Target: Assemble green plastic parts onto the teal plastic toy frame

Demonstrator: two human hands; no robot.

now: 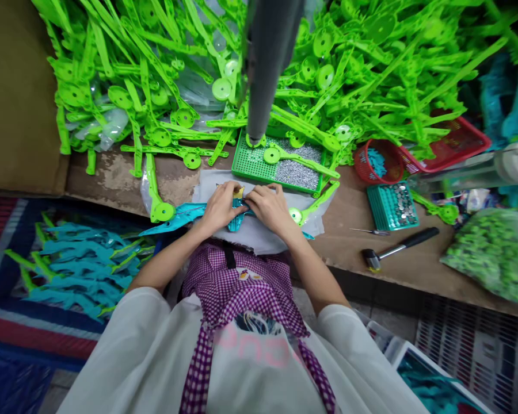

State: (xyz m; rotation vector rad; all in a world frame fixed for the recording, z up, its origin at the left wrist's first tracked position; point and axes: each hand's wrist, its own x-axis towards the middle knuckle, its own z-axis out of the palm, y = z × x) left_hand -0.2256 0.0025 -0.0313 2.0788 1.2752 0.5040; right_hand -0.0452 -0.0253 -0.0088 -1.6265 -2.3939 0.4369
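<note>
A long teal plastic part [179, 217] lies across the grey cloth [263, 237] at the table's front edge. My left hand [220, 207] grips its middle, fingers curled over the far side and thumb on top. Close beside it my right hand [268, 208] has its fingers bent and pressed together at the same middle section; whatever small thing may be between them is hidden. A yellow piece [240, 192] shows between the hands. Green plastic arms with round discs, one left [159, 208] and one right [304, 211], stick out near the teal part's ends.
A green tray [252, 161] of small metal pieces stands beyond my hands under a dark upright post [267, 63]. Green parts [155, 75] pile behind. On the right are a hammer [399, 248], a screwdriver [371, 232], a teal basket [379, 207], red baskets [373, 172] and a filled bag [492, 253].
</note>
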